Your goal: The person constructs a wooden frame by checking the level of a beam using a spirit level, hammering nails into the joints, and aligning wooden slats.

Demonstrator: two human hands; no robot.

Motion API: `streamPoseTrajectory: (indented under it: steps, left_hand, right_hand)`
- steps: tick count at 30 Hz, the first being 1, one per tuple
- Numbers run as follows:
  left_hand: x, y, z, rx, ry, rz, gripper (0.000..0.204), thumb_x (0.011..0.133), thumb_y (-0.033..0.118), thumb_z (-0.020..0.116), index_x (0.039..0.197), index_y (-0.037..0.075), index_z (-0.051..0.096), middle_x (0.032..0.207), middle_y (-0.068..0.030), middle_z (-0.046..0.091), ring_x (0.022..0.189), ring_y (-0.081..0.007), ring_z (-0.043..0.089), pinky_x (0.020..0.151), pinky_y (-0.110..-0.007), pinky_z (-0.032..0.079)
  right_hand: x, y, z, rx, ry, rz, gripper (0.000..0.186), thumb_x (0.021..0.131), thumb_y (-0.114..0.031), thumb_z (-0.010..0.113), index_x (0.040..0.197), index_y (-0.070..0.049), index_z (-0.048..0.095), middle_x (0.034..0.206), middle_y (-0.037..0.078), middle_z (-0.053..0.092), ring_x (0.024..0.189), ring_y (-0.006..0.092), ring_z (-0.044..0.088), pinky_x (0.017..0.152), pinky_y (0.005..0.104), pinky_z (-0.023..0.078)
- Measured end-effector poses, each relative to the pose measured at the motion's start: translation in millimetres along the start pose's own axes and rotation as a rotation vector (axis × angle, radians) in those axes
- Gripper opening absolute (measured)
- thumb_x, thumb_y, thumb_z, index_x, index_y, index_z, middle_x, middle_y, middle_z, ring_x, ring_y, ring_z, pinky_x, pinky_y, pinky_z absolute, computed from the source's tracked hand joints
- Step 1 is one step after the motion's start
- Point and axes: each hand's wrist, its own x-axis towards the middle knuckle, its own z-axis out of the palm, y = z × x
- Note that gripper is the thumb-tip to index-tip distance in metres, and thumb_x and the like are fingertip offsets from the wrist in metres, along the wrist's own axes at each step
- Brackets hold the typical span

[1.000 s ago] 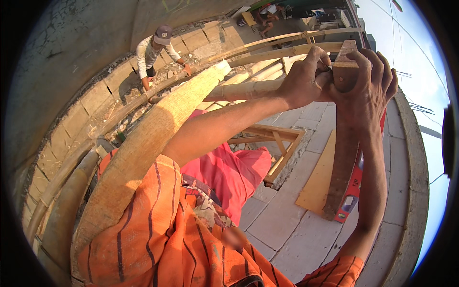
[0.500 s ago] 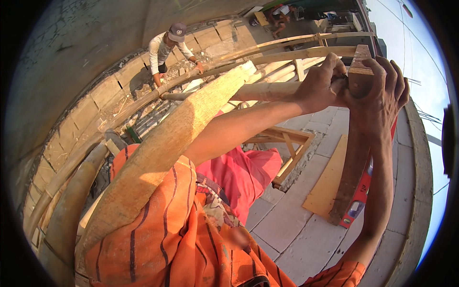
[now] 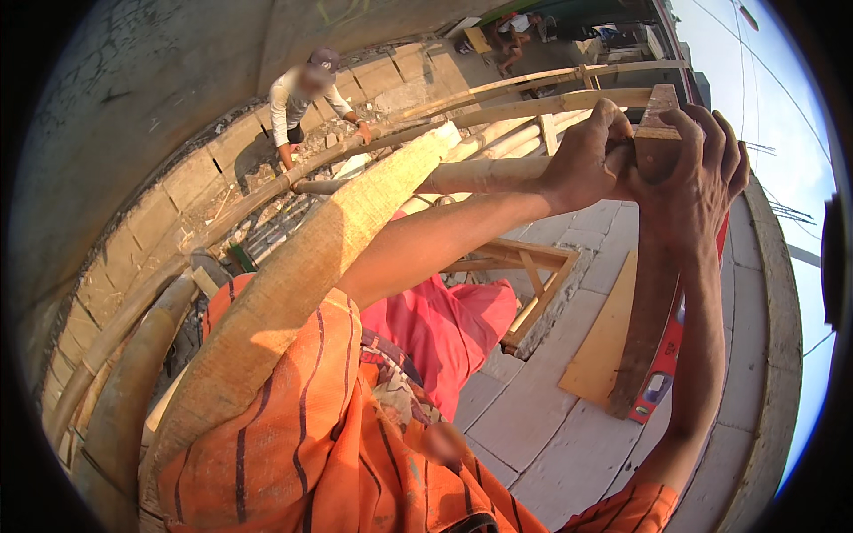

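Observation:
A wooden beam (image 3: 641, 320) stretches away from me on the right, its far end between my hands. My right hand (image 3: 693, 169) is closed over that end, fingers curled around its right side. Against the beam's left side is my left hand (image 3: 582, 155), fingers bent and pinched together; whatever lies between them is hidden. A red spirit level (image 3: 659, 377) lies along the beam's right side, partly covered by my right forearm. Below my left forearm, a bamboo pole (image 3: 484, 175) runs toward the left hand.
A thick cut bamboo pole (image 3: 293, 284) slants up close by on the left. Pale block wall (image 3: 533, 444) and a wooden frame (image 3: 542, 275) lie below. At far left a person (image 3: 302, 102) handles a bamboo pole; another person (image 3: 514, 40) sits farther back.
My left hand's fingers have drawn closer together beside the beam. My right hand keeps its hold. The whole view has shifted slightly.

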Motion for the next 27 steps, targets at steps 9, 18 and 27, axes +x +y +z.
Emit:
streamPoseTrajectory:
  steps: [9, 18, 27]
  left_hand:
    - [13, -15, 2, -0.001, 0.083, 0.087, 0.021, 0.086, 0.000, 0.061, 0.099, 0.003, 0.044, 0.084, -0.0091, 0.060, 0.078, -0.0154, 0.061, 0.075, -0.031, 0.051]
    - [-2, -2, -4, -0.095, -0.036, -0.066, 0.029, 0.084, 0.002, 0.068, 0.099, 0.003, 0.043, 0.088, -0.0085, 0.059, 0.081, -0.0153, 0.061, 0.076, -0.031, 0.051]
    - [18, -20, 9, -0.049, 0.024, 0.206, 0.027, 0.084, 0.002, 0.066, 0.099, 0.002, 0.044, 0.087, -0.0060, 0.058, 0.081, -0.0109, 0.060, 0.073, -0.029, 0.052]
  right_hand:
    - [5, -2, -2, 0.007, 0.013, -0.005, 0.064, 0.065, -0.026, 0.082, 0.122, -0.024, 0.052, 0.128, 0.005, 0.049, 0.132, 0.0282, 0.037, 0.107, 0.0492, 0.021]
    - [0, -1, -1, -0.017, -0.018, 0.015, 0.065, 0.062, -0.028, 0.083, 0.120, -0.023, 0.053, 0.128, 0.005, 0.049, 0.132, 0.0281, 0.037, 0.108, 0.0495, 0.021]
    - [3, -2, 1, 0.005, 0.036, -0.008, 0.064, 0.064, -0.027, 0.082, 0.120, -0.024, 0.053, 0.129, 0.005, 0.049, 0.132, 0.0284, 0.037, 0.108, 0.0491, 0.021]
